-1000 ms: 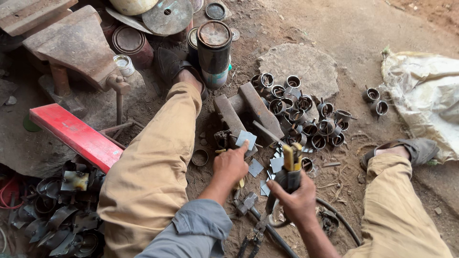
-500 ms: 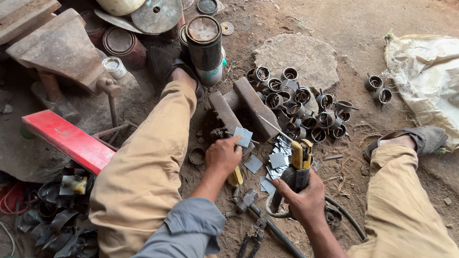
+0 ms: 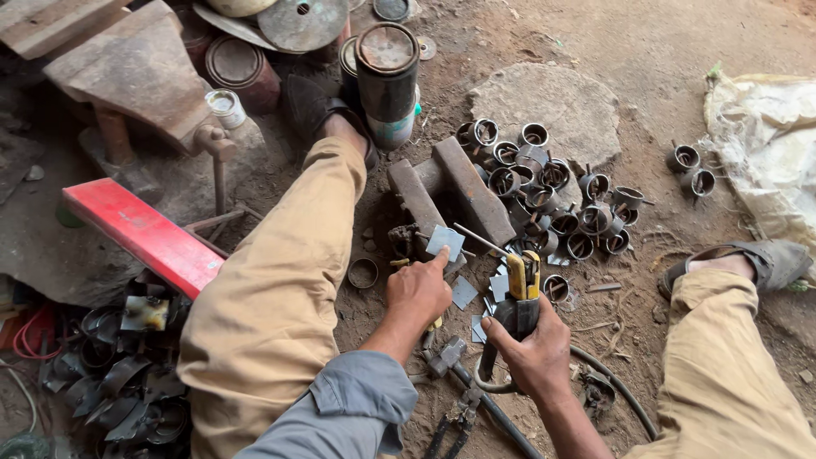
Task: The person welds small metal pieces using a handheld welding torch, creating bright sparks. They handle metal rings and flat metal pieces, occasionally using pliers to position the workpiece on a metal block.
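Observation:
My left hand (image 3: 418,291) reaches forward, its forefinger pressing on a small square metal plate (image 3: 445,240) that lies against a rusty steel bar (image 3: 415,197). My right hand (image 3: 529,350) grips a welding electrode holder (image 3: 520,293) with yellow jaws; a thin electrode rod (image 3: 480,239) sticks out up and left toward the plate. A black cable (image 3: 616,384) runs from the holder over the dirt. More flat metal squares (image 3: 464,291) lie between my hands. I sit on the ground, tan-trousered legs spread to either side.
A heap of short metal rings with stubs (image 3: 552,200) lies by a flat stone (image 3: 548,110). Two more rings (image 3: 690,168) sit near a white sack (image 3: 765,144). A red bar (image 3: 140,234), anvil block (image 3: 136,72), tins (image 3: 387,72), scrap pile (image 3: 127,374) and pliers (image 3: 455,421) surround me.
My left hand slid forward and now points its forefinger onto the small plate. The right hand with the holder shifted slightly, the rod tip nearer the plate.

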